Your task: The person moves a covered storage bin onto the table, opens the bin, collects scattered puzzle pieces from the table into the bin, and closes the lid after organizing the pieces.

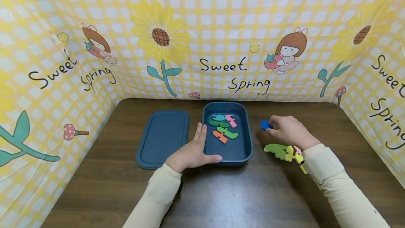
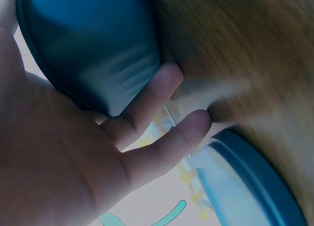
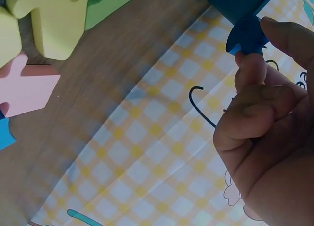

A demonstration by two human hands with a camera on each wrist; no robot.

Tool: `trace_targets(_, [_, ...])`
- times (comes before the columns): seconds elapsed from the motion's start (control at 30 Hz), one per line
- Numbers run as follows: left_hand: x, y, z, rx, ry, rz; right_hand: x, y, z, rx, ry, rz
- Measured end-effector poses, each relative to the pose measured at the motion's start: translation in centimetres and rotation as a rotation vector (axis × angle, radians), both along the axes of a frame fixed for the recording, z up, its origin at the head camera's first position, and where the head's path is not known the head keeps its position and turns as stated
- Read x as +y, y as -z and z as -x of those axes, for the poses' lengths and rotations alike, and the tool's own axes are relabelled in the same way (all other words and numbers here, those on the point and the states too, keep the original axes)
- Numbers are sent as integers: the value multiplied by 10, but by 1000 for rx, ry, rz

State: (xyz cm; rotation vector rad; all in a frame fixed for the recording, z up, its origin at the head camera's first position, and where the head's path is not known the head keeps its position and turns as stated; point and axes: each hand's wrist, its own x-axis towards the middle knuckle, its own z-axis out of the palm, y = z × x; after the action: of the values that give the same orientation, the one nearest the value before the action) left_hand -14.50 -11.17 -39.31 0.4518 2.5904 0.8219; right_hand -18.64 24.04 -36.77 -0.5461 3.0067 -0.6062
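A blue puzzle piece (image 1: pixel 265 125) is pinched between the thumb and index finger of my right hand (image 1: pixel 289 131), to the right of the dark blue box (image 1: pixel 243 150). In the right wrist view the same blue piece (image 3: pixel 247 35) shows a rounded edge and a notch. My left hand (image 1: pixel 193 152) is spread at the box's front left corner, fingers straight along its left wall and thumb at the front rim. Inside the box lie several flat pieces: a teal one, a pink piece (image 1: pixel 231 121), green ones (image 1: pixel 229 134) and an orange piece (image 1: pixel 219 136).
A dark blue lid (image 1: pixel 162 136) lies flat left of the box. Below my right hand several more pieces sit on the wooden table (image 1: pixel 240 196), among them a long green piece (image 1: pixel 275 150) and a yellow piece (image 1: pixel 289 154). Checked cloth (image 1: pixel 196 34) hangs behind the table.
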Motion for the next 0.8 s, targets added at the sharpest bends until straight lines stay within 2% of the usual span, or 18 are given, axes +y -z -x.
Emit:
trace_targets(0.33, [0, 1, 1, 2, -5, -5, -9, -6, -1, 52, -36, 4])
trace_targets(0.8, [0, 1, 1, -2, -6, -4, -23, -16, -3, 73, -26, 24])
